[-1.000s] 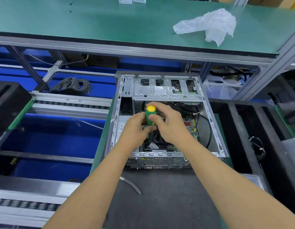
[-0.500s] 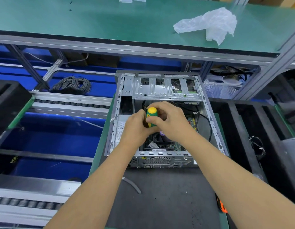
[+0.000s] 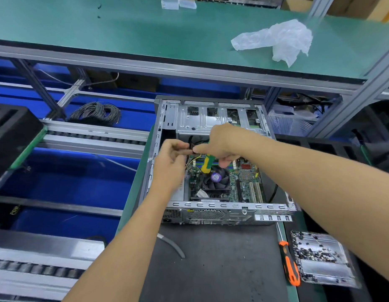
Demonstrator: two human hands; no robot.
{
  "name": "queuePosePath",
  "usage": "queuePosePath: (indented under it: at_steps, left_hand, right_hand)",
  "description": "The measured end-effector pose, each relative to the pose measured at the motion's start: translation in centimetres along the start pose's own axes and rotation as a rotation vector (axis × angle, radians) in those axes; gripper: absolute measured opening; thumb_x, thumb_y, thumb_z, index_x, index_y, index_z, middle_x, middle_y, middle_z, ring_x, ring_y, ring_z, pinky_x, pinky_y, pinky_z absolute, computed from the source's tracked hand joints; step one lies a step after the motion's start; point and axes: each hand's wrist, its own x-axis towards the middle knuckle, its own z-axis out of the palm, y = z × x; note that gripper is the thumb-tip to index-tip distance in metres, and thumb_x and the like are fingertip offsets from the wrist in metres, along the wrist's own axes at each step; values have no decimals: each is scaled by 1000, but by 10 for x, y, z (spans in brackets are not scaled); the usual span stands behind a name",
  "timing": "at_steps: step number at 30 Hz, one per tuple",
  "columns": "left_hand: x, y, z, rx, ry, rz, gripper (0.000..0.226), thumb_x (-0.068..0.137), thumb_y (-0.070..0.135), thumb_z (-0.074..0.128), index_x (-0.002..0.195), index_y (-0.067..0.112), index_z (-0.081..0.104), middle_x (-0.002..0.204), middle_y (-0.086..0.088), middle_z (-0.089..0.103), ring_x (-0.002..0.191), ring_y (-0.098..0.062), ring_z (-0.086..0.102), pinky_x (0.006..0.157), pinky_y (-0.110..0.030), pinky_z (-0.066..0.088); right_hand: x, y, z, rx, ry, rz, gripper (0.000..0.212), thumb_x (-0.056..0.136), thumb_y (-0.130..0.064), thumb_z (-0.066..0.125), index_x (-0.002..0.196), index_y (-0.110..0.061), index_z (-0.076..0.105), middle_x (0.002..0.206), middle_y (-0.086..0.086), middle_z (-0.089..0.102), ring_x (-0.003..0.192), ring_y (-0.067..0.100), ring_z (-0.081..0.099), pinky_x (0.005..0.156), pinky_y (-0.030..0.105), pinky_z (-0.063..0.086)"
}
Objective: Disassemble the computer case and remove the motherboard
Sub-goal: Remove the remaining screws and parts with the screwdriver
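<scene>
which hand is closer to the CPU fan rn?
Right. The right hand, gripping the green-yellow screwdriver, sits just above the CPU fan in the image. The left hand is off to the fan's left, near the case wall.

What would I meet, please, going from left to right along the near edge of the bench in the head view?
Roller track → loose grey cable → black mat → orange screwdriver → metal tray of screws.

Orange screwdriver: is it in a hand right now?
No, the orange screwdriver lies on the mat beside the case, untouched.
</scene>
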Motion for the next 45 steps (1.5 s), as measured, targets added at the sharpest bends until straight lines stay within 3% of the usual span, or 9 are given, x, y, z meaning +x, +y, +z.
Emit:
queuePosePath:
  at_steps: [3, 7, 15, 23, 32, 36, 39, 43, 45]
  left_hand:
    - [3, -1, 1, 2, 45, -12, 39, 85, -18, 34, 96, 14, 53, 100, -5, 65, 89, -12, 70, 88, -38, 54]
    - [4, -3, -1, 8, 50, -23, 34, 87, -12, 39, 95, 16, 56, 85, 4, 66, 75, -9, 62, 67, -34, 51]
    - [3, -3, -1, 9, 51, -12, 28, 87, -13, 43, 96, 9, 59, 90, -2, 69, 81, -9, 66, 69, -28, 52]
    - [5, -9, -1, -10, 12, -5, 40, 82, -14, 40, 89, 20, 58, 80, 15, 67, 74, -2, 63, 64, -16, 48]
    - [0, -9, 6, 487, -383, 70, 70, 75, 45, 72, 140, 42, 43, 124, 17, 62, 124, -12, 46, 98, -34, 44]
    - [3, -10, 10, 452, -307, 63, 33, 85, 37, 71, 112, 19, 65, 106, -1, 66, 109, -23, 56, 92, -44, 48]
    - [3, -10, 9, 437, -283, 102, 23, 89, 26, 68, 110, 18, 63, 95, 2, 69, 99, -22, 60, 87, -44, 49]
    - [3, -11, 9, 484, -286, 111, 25, 90, 31, 66, 114, 25, 61, 97, 4, 67, 101, -23, 58, 88, -44, 49]
    - [3, -12, 10, 492, -287, 100, 24, 91, 34, 64, 113, 26, 60, 98, 4, 66, 102, -23, 57, 88, -45, 49]
  right_hand:
    - [-3, -1, -1, -169, 5, -171, 34, 96, -39, 56, 85, -7, 54, 79, 7, 71, 48, 16, 54, 41, 23, 42]
    - [-8, -7, 8, -528, 90, -630, 35, 92, -38, 63, 119, -21, 48, 95, 4, 48, 80, 25, 53, 64, 35, 45]
    - [1, -18, 4, -205, -160, -161, 58, 96, -60, 45, 80, -5, 57, 57, 8, 69, 40, 21, 55, 47, 24, 48]
    - [-9, -13, 4, -872, 43, -766, 26, 96, -35, 56, 116, -21, 47, 76, -1, 32, 83, 29, 54, 71, 41, 50]
    - [-1, 12, 5, -121, 24, -354, 57, 83, -72, 52, 104, -22, 37, 84, 0, 53, 70, 15, 51, 55, 33, 34]
    - [0, 12, 18, 75, 43, -369, 53, 89, -72, 38, 107, -22, 44, 97, 2, 60, 87, 22, 57, 74, 37, 45]
    - [-5, 26, 21, 635, -158, -297, 73, 86, -78, 26, 131, -25, 46, 131, 1, 57, 118, 17, 53, 103, 41, 40]
    - [-3, 76, 46, 1533, -217, -55, 67, 88, -69, 42, 126, -16, 56, 121, 12, 67, 109, 23, 64, 96, 38, 49]
    - [-3, 99, 69, 1155, 2, 65, 56, 95, -60, 46, 125, -13, 52, 119, 10, 64, 97, 20, 66, 81, 34, 52]
